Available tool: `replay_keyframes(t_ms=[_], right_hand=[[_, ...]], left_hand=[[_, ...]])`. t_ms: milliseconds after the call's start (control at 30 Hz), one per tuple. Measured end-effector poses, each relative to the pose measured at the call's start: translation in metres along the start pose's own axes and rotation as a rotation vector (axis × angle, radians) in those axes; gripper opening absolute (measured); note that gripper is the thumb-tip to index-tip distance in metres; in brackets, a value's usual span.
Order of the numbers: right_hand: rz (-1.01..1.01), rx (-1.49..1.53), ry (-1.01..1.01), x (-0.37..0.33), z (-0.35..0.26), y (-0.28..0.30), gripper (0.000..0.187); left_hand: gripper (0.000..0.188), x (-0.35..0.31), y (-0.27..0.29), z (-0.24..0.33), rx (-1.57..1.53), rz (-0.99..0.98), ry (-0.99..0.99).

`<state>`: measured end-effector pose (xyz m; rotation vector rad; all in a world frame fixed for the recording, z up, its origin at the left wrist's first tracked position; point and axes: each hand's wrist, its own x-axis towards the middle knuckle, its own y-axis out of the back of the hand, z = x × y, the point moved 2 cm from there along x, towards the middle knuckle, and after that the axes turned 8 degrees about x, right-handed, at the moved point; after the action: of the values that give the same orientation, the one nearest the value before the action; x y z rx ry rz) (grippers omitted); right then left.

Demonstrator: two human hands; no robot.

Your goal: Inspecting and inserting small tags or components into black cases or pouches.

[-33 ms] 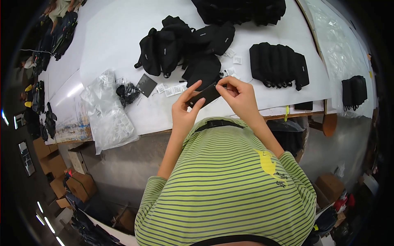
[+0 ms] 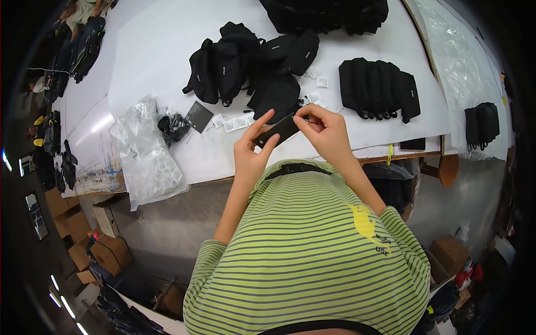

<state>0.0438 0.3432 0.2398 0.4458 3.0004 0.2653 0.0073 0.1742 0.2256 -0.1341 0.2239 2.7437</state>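
Note:
A black hang tag [image 2: 284, 130] is held over the near edge of the white-covered table. Its left end sits between the thumb and fingers of my left hand [image 2: 252, 155], which is closed on it. At the tag's right end, the thumb and index finger of my right hand [image 2: 329, 133] are pinched together; a thin dark cord seems to run there, though the fingertips hide most of it. Just beyond lies a black fabric pouch [image 2: 277, 94] with white printed labels [image 2: 240, 122] beside it. Another dark square tag [image 2: 199, 116] rests to the left.
Black pouches [image 2: 231, 70] are heaped behind my hands. A neat row of black pouches [image 2: 377, 89] lies to the right, and a larger dark pile [image 2: 329, 14] at the far side. Clear plastic bags [image 2: 148, 162] hang over the table edge beside a bundle of black cords [image 2: 173, 126].

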Motion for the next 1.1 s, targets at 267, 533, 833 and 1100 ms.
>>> replay_keyframes(t_ms=[267, 533, 833, 1100], right_hand=[[0.009, 0.000, 0.010, 0.000, 0.002, 0.003, 0.008], [-0.024, 0.072, -0.047, 0.000, 0.006, 0.002, 0.008], [-0.201, 0.574, -0.236, -0.001, 0.013, 0.005, 0.010], [-0.426, 0.671, -0.401, -0.008, 0.023, 0.006, 0.013]], left_hand=[[0.031, -0.003, -0.005, 0.001, 0.279, 0.018, -0.175], [0.029, -0.005, -0.005, 0.006, 0.356, 0.063, -0.322], [0.017, -0.006, 0.000, 0.006, 0.097, -0.067, -0.187], [0.011, -0.007, -0.018, -0.009, -0.245, -0.164, 0.002]])
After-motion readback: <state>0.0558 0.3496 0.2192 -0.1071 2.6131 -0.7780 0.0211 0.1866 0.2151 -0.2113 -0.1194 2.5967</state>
